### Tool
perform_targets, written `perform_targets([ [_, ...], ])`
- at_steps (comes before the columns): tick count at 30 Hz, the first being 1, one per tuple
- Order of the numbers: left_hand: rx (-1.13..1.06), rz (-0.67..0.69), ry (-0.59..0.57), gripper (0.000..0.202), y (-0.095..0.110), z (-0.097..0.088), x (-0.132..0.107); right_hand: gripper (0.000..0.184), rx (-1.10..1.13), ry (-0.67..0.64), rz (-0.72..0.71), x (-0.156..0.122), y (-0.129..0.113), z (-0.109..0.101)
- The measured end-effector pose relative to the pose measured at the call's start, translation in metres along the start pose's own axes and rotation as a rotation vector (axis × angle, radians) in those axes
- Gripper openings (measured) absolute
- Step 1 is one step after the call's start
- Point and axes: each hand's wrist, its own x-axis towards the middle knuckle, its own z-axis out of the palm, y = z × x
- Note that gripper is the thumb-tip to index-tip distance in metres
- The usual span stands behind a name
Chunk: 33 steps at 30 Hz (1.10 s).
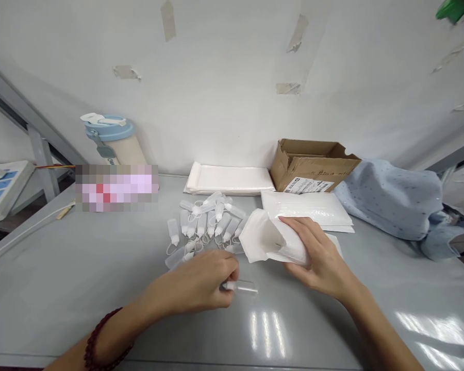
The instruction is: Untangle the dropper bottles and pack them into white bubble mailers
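My left hand (212, 278) pinches a small clear squeeze bottle (246, 287) by its white cap end, with the bottle pointing right. A white padded envelope (261, 237) is gripped in my right hand (317, 252), its mouth gaping toward the left. What lies inside the envelope is mostly hidden. Just beyond my left hand, several similar squeeze bottles (202, 222) with looped cap straps lie in a loose pile on the grey table (112, 278).
White padded envelopes (232, 179) are stacked against the wall, and more envelopes (309, 206) lie behind my right hand. A cardboard box (313, 167) stands behind them. Light blue cloth (390, 201) lies at right. A tumbler (112, 139) stands back left.
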Motion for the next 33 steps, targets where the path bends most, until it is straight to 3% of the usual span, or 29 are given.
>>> perform_targets([
  [7, 0.234, 0.084, -0.036, 0.008, 0.002, 0.003, 0.004, 0.065, -0.052, -0.080, 0.005, 0.002, -0.001, 0.005],
  [11, 0.065, 0.117, 0.006, 0.004, 0.007, -0.005, 0.001, 0.065, -0.057, -0.101, 0.027, 0.002, 0.000, 0.008],
  [13, -0.078, 0.099, 0.089, 0.001, 0.007, -0.013, -0.002, 0.065, -0.056, -0.115, 0.032, 0.002, 0.000, 0.008],
  [15, -0.127, 0.086, 0.269, 0.006, 0.005, -0.019, -0.005, 0.065, -0.055, -0.132, 0.030, 0.002, -0.001, 0.009],
  [17, -0.074, 0.098, 0.463, 0.008, 0.001, -0.023, -0.007, 0.064, -0.056, -0.141, 0.019, 0.002, -0.002, 0.009],
  [19, 0.015, 0.108, 0.547, 0.009, -0.002, -0.024, -0.007, 0.064, -0.060, -0.143, 0.009, 0.003, -0.004, 0.010],
  [25, 0.278, 0.037, 0.419, 0.011, -0.008, -0.020, -0.002, 0.064, -0.082, -0.162, 0.002, 0.004, -0.011, 0.013],
  [28, 0.346, 0.065, 0.388, 0.014, -0.010, -0.011, 0.004, 0.063, -0.045, -0.185, -0.021, 0.005, -0.019, 0.017],
  [33, 0.312, 0.212, 0.531, 0.024, -0.008, 0.008, 0.012, 0.062, 0.016, -0.208, -0.059, 0.005, -0.031, 0.027],
])
